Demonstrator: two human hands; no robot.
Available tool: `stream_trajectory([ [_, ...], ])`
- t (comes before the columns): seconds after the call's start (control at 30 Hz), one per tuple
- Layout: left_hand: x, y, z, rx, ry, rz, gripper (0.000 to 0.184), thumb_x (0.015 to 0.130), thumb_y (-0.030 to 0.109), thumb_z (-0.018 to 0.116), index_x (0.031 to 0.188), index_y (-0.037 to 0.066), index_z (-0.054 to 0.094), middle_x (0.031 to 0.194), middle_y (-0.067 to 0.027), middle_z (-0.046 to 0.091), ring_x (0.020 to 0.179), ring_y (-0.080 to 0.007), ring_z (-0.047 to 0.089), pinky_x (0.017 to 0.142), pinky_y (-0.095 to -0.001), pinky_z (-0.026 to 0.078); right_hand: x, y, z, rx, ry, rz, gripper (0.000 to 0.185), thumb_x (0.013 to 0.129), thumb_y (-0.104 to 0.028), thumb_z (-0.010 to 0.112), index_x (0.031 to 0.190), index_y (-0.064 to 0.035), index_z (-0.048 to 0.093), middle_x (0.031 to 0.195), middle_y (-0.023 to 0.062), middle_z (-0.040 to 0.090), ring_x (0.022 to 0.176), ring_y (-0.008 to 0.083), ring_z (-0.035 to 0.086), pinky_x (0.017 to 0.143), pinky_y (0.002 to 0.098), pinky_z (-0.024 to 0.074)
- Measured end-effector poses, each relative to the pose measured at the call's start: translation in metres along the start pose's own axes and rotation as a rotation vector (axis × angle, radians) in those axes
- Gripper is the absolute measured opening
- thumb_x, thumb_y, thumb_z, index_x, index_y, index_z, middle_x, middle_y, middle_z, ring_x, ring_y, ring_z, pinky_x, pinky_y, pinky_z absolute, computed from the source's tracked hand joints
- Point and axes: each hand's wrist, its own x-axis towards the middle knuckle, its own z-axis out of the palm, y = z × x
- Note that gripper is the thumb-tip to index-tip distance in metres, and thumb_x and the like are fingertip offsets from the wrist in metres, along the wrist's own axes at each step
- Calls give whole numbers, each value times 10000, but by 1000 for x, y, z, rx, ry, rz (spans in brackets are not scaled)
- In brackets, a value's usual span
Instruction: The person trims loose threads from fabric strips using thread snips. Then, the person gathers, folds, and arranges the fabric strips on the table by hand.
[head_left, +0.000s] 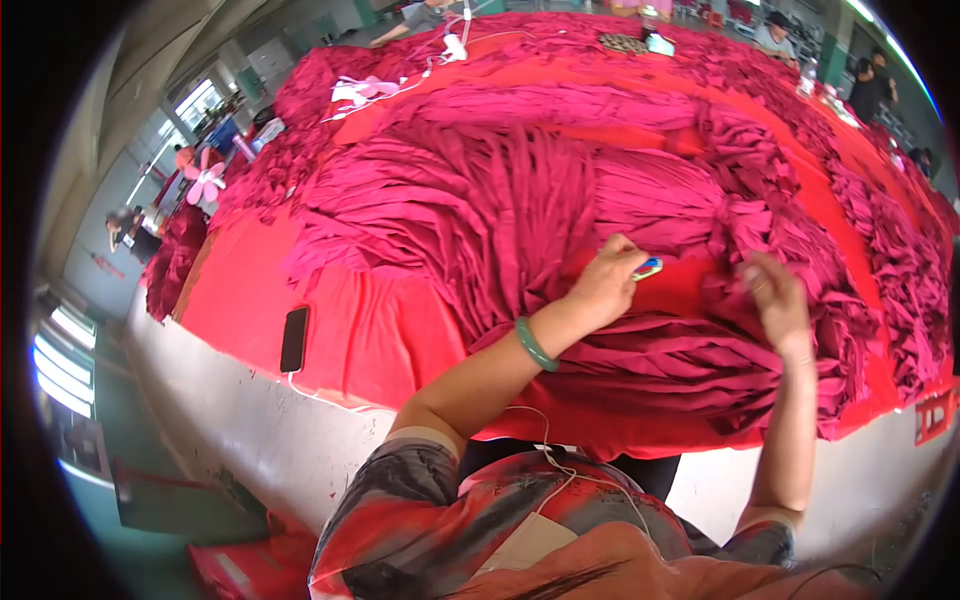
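My left hand [607, 285] is closed round a small tool [648, 269] with blue and green on it, above a bare patch of red cloth [675, 287]. A green bangle is on that wrist. To the right, my right hand [775, 295] is over the gathered magenta fabric [690, 365]; its fingers are blurred, and whether they hold cloth cannot be made out. Long folded magenta strips [480, 200] fan out across the table ahead of my left hand.
A black phone [294, 340] with a white cable lies at the left front. Pink fan [205, 180] stands at the left edge. White items [360, 92] lie farther back. Co-workers [775, 40] are around the far side. A red crate [935, 416] hangs at the right.
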Motion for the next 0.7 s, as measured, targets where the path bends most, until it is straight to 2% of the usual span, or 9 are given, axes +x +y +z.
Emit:
stream_trajectory([
  [0.03,2,2,2,-55,79,5,455,671,-165,543,1055,58,639,981,-145,521,859,-293,556,758,-342,465,-4,-7,32,258,-118,144,451,940,-265,581,1284,14,497,1049,93,650,973,159,602,826,302,492],
  [0.17,-1,20,-3,-176,104,-55,463,713,-152,552,1103,78,648,949,-122,497,869,-245,532,745,-316,461,-4,-20,123,793,-218,166,365,945,-255,578,1235,-35,553,1039,49,644,939,121,604,845,300,494],
  [0.23,-7,18,-4,-164,106,-1,450,719,-149,545,1109,55,637,949,-124,497,858,-244,536,743,-315,463,1,-6,153,880,-150,98,236,955,-232,560,1090,-50,627,987,31,649,903,111,612,807,316,520],
  [0.33,-3,17,-23,-190,32,64,437,768,-126,513,1164,41,591,906,-117,532,829,-259,563,749,-315,471,2,-8,163,997,-58,200,204,954,-225,555,1007,-41,625,928,60,655,855,158,634,764,330,532],
  [0.37,2,11,-34,-331,-4,-76,387,786,-85,507,1145,39,577,871,-122,590,797,-292,595,774,-345,479,5,-4,161,1010,-58,206,197,954,-222,554,980,-39,622,915,71,657,846,174,639,759,333,532],
  [0.43,23,-16,-50,-110,7,145,342,768,-55,517,1090,42,580,865,-130,632,793,-321,616,794,-389,477,12,-1,156,1021,-66,236,206,950,-236,551,892,-43,593,850,103,652,831,231,649,748,347,533],
  [0.5,46,-40,-64,224,-340,363,245,742,38,534,969,46,625,860,-122,661,835,-304,615,847,-420,437,16,22,157,1098,-127,246,228,945,-264,550,887,-46,583,839,106,642,820,241,647,759,373,532],
  [0.57,56,-72,-69,590,-743,421,171,735,120,543,817,65,682,783,-85,668,806,-274,610,846,-406,410,15,52,168,1278,-195,379,216,940,-256,532,872,-55,576,846,108,629,817,278,640,795,428,521],
  [0.7,44,-96,-100,992,-839,422,186,723,212,558,621,152,702,657,-26,656,763,-209,596,778,-378,386,12,73,170,1327,-139,432,223,944,-239,514,857,-42,572,839,108,622,843,274,627,836,412,507],
])
